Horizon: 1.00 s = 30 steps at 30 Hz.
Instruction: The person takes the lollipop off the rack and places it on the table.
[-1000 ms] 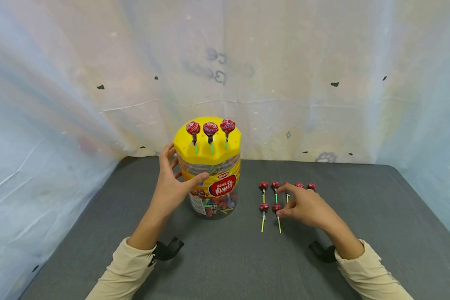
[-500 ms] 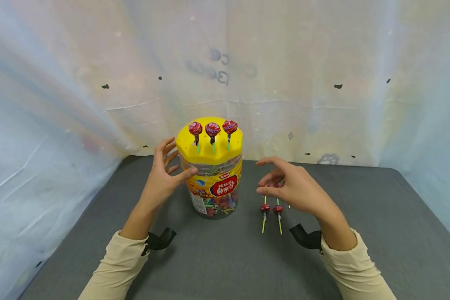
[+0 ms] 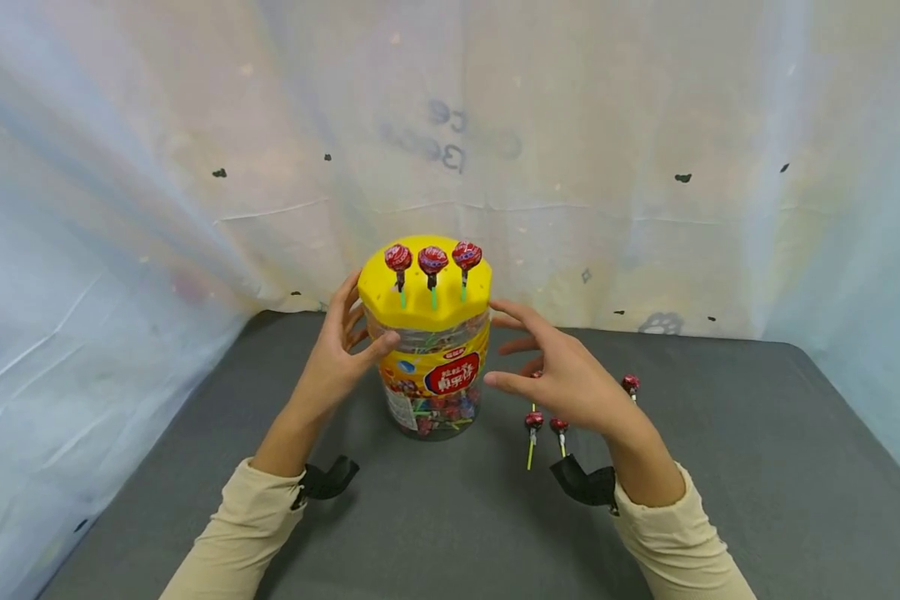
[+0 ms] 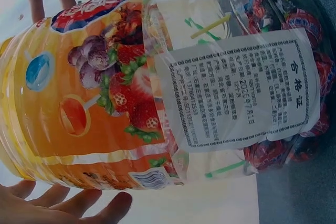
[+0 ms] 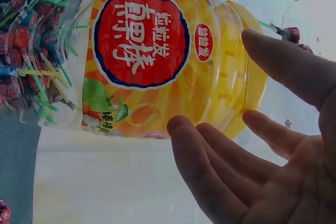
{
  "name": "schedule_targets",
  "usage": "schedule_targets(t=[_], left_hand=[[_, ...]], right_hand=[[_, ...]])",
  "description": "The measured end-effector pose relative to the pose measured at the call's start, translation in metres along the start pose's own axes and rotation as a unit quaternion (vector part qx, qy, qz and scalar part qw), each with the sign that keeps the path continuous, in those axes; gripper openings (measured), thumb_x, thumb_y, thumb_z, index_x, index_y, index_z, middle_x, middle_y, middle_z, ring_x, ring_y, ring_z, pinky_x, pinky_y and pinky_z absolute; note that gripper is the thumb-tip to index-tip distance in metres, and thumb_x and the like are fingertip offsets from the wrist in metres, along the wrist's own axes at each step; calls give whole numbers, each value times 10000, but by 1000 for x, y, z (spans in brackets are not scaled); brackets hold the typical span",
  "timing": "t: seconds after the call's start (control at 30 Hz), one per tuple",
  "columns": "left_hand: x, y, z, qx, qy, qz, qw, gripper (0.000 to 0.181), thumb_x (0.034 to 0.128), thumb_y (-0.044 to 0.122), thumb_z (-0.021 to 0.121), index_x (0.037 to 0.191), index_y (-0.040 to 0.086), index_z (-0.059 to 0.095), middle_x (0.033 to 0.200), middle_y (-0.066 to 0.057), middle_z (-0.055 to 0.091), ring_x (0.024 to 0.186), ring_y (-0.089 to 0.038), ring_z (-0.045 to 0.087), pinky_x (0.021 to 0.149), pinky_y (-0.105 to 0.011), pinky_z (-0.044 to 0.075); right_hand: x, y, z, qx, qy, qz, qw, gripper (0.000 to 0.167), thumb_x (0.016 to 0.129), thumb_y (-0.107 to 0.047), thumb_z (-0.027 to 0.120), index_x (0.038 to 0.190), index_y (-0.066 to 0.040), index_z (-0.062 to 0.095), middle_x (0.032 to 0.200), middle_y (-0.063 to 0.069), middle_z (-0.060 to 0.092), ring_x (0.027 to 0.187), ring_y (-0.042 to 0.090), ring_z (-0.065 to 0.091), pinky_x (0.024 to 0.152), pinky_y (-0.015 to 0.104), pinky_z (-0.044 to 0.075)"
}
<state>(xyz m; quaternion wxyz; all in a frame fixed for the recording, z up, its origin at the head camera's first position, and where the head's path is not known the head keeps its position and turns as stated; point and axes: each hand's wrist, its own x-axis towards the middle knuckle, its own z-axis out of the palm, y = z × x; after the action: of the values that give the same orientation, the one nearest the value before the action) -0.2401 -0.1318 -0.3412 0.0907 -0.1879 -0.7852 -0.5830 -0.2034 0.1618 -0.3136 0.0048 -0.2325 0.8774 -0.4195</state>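
A clear jar of lollipops (image 3: 427,408) with a yellow lid (image 3: 420,312) and an orange fruit label stands upright on the table. Three red-wrapped lollipops (image 3: 432,260) stick up from the lid on green sticks. My left hand (image 3: 337,358) is spread about the jar's left side, thumb toward the front; whether it touches is unclear. At the other side my right hand (image 3: 562,375) is spread with nothing in it, thumb and fingertips beside the label and lid. In the right wrist view, its fingers (image 5: 210,166) reach along the jar without curling.
Several red lollipops (image 3: 533,421) lie on the dark grey table (image 3: 450,525) right of the jar, partly hidden under my right hand. Another lollipop (image 3: 630,383) shows beyond my right wrist. A pale plastic sheet (image 3: 570,167) hangs behind the table.
My right hand has moved left from above the loose lollipops to the jar's right side. My left hand drew slightly off the jar, then came back close to it. The jar still stands upright.
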Motion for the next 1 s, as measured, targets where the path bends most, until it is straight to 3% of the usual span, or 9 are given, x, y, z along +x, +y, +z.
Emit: schedule_targets(t=[0.3,0.73,1.0], left_hand=[[-5,0,6,227,82,-95,9997,924,934,272,702,1574,385,45,1659,76,74,1535,-239,173,1193,-592,237],[-10,10,18,278,413,-232,9985,950,918,290,718,1575,363,37,1655,37,34,1522,-269,150,1178,-610,252],[-14,22,20,362,604,-590,9958,992,897,347,741,1578,337,20,1649,52,24,1527,-263,128,1178,-616,259]], right_hand=[[3,2,5,320,-231,-133,9991,858,898,-321,750,1546,-422,197,1549,-60,430,1213,204,628,885,370,585],[9,7,10,521,-51,-304,9982,889,896,-282,755,1557,-412,175,1562,-14,410,1210,225,633,910,413,579],[14,10,16,750,-10,-386,9964,928,896,-254,757,1570,-401,137,1590,2,351,1304,274,570,972,450,547]])
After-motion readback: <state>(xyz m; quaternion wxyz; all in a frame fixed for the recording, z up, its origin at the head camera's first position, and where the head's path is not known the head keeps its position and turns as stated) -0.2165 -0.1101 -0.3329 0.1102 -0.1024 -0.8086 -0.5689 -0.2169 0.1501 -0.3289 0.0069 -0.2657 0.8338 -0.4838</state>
